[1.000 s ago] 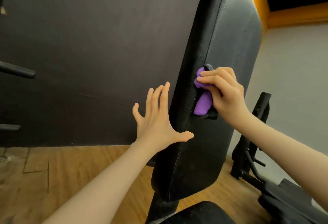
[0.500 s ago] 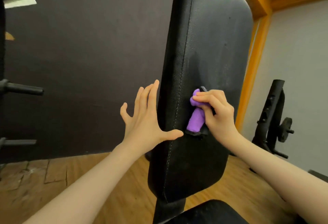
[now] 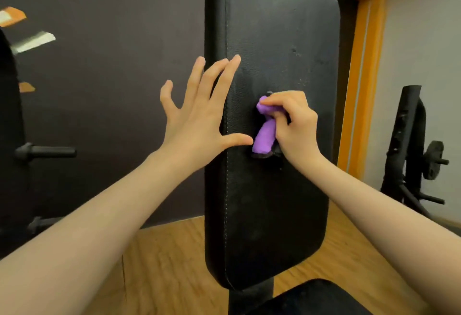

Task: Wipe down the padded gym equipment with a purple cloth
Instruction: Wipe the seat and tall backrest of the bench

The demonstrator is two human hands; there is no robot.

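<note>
My right hand (image 3: 294,125) has the cloth (image 3: 265,131) bunched in curled fingers and pressed against the middle of the pad (image 3: 282,190). My left hand (image 3: 199,117) is spread flat — fingers straight, braced on the pad's left edge, thumb tip just beside the cloth. To wipe well I'd open the wad out for more contact, keep steady pressure, and work in overlapping strokes along the pad. The pad stands upright, long axis vertical, face toward me; the cloth roll hangs nearly vertical, leaning slightly right at the top.

dark wall (image 3: 112,90), wooden floor (image 3: 169,264), orange door frame (image 3: 359,90), black weight rack (image 3: 409,152)
</note>
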